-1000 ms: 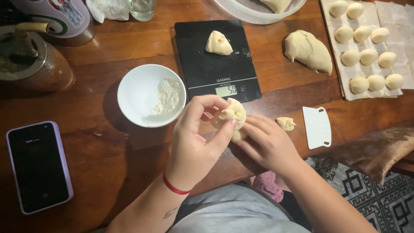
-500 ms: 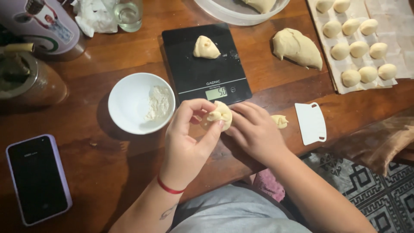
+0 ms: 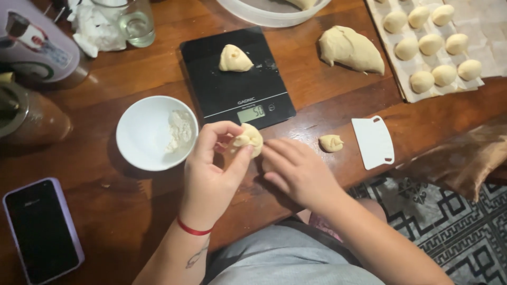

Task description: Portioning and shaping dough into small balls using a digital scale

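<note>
The left hand [image 3: 211,169] grasps a small dough piece [image 3: 248,139] between the thumb and the bent fingers, just above the table edge and in front of the scale. The right hand [image 3: 298,171] is not gripping; its fingers are stretched toward the piece, and I cannot tell if the tips touch it.

There is one black kitchen scale [image 3: 235,79] with one dough lump [image 3: 234,58] on it. One white bowl [image 3: 142,134] with a little flour is just left of the hands. One tiny dough scrap [image 3: 331,142] lies on the table to the right, near one white scraper [image 3: 373,141]. One large dough mass [image 3: 349,49] lies behind them. On the paper sheet [image 3: 486,42] I count eight dough balls [image 3: 422,81] that are visible. One phone [image 3: 41,229] lies at the far left, one glass [image 3: 134,21] at the top.

The left wrist is bent upward and wears a red band [image 3: 193,229]; the right forearm comes from the lower right.

All stands on a dark wooden table [image 3: 121,211]. A patterned rug [image 3: 449,227] covers the floor at the right.
</note>
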